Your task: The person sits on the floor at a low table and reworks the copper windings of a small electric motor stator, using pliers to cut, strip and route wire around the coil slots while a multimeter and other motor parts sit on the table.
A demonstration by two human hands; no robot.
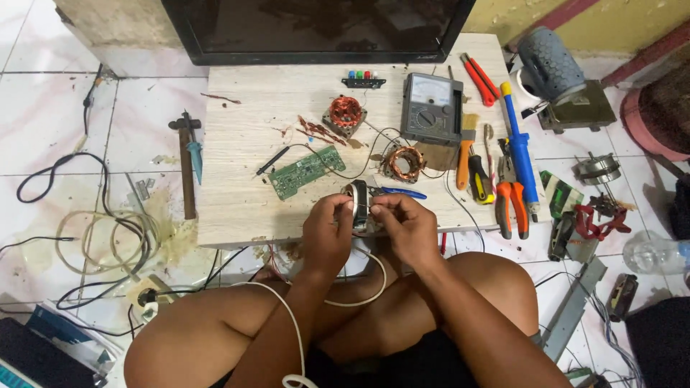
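Round metal motor stator with dark windings (357,207) sits at the near edge of the pale wood-grain counter (237,144), just in front of the green circuit board (307,171). We have our left hand (327,228) pinching its left rim, right hand (404,223) pinching fine wires on its right side. Judgement: keep the stator braced on the counter, work one lead at a time, no tugging. The orange-handled pliers (512,205) lie to the right of the stator if grip slips.
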